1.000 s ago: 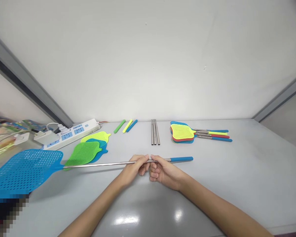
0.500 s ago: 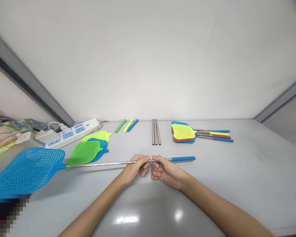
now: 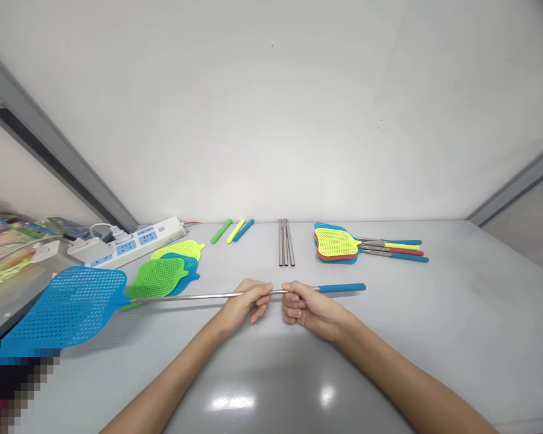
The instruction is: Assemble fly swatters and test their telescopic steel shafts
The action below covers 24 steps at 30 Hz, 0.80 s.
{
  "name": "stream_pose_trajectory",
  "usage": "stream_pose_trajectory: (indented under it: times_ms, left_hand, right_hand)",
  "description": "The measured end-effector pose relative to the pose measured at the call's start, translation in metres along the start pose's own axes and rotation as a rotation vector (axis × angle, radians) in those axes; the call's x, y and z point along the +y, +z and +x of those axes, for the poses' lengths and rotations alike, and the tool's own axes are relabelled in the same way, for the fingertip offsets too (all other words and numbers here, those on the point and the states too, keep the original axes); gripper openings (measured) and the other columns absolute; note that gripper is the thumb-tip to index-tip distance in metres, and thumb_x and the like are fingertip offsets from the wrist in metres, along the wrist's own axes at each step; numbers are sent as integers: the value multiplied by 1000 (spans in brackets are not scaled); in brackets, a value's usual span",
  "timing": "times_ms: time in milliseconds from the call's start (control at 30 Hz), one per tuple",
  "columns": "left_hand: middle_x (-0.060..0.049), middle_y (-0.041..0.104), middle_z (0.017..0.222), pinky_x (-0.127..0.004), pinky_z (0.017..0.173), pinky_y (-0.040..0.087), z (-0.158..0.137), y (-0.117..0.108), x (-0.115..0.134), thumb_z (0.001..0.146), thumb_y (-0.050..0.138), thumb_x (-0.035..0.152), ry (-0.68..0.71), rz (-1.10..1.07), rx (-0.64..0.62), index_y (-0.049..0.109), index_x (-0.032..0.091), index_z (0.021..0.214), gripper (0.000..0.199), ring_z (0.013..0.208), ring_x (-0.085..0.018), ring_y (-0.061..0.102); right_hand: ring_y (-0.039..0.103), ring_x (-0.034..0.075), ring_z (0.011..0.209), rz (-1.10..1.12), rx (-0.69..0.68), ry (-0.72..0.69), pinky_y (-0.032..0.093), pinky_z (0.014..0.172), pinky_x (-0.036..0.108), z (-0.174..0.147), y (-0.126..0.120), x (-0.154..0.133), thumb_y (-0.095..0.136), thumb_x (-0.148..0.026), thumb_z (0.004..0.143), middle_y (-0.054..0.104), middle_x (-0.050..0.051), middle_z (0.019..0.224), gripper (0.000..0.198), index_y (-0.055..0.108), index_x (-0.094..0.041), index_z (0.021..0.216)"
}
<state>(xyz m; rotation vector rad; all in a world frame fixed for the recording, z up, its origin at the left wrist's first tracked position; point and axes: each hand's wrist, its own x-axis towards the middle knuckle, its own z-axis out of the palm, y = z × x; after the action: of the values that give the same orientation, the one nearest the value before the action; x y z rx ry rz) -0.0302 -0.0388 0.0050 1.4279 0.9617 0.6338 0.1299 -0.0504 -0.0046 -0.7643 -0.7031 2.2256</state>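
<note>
Left hand [image 3: 250, 299] is pinching thin silver metal rod [image 3: 185, 297] between thumb and fingers; right hand [image 3: 305, 304] is gripping same rod, fingers curled, just short of blue cylindrical handle [image 3: 342, 288]. Blue perforated plastic swatter head [image 3: 79, 307] is extending left from rod, near flat green perforated head [image 3: 156, 279]. Rod is spanning crosswise above grey tabletop [image 3: 443, 319]. Three silver metal tubes [image 3: 286, 242] are lying beyond hands.

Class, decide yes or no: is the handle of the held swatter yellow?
No, the handle extending past the right hand is blue.
</note>
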Motion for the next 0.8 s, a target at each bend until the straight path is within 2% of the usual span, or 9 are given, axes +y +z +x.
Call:
stream_pose_trajectory:
  times_ms: [800]
  left_hand:
    - [5, 32, 30, -24, 42, 20, -3, -17, 6, 78, 34, 34, 28, 44, -6, 28, 17, 43, 39, 33, -6, 28]
  right_hand:
    - [23, 6, 43, -22, 14, -30, 24, 50, 24, -3, -5, -9, 52, -30, 69, 20, -7, 47, 30, 32, -17, 51]
